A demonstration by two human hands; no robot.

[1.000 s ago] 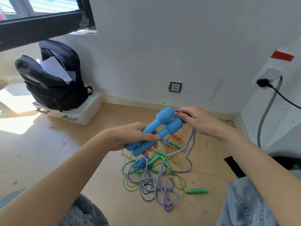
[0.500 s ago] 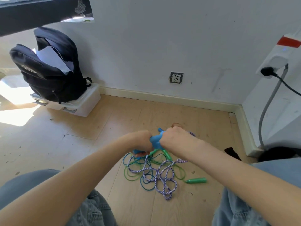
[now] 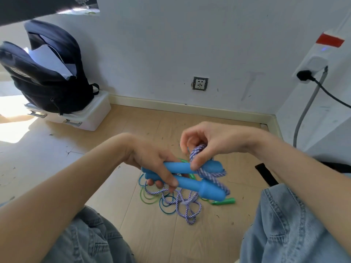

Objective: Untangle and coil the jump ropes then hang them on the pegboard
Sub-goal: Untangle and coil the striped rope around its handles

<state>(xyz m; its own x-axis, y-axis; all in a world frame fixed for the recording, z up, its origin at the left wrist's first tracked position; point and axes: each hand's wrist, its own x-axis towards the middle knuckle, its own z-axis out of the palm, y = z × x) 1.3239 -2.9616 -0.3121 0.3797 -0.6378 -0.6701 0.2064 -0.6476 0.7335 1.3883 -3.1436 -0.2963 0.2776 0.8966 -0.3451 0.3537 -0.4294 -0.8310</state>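
While gripping 2 blue handles (image 3: 182, 177) left-handed (image 3: 152, 164), pinched striped rope (image 3: 207, 173) right-handed (image 3: 205, 141); best wound snugly, evenly.

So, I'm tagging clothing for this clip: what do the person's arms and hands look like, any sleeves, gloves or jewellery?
Both forearms are bare to the edge of the picture, with no sleeves showing. The left hand and right hand are ungloved, and no rings, watch or bracelet show on either wrist. The only clothing in view is light blue denim over the legs.
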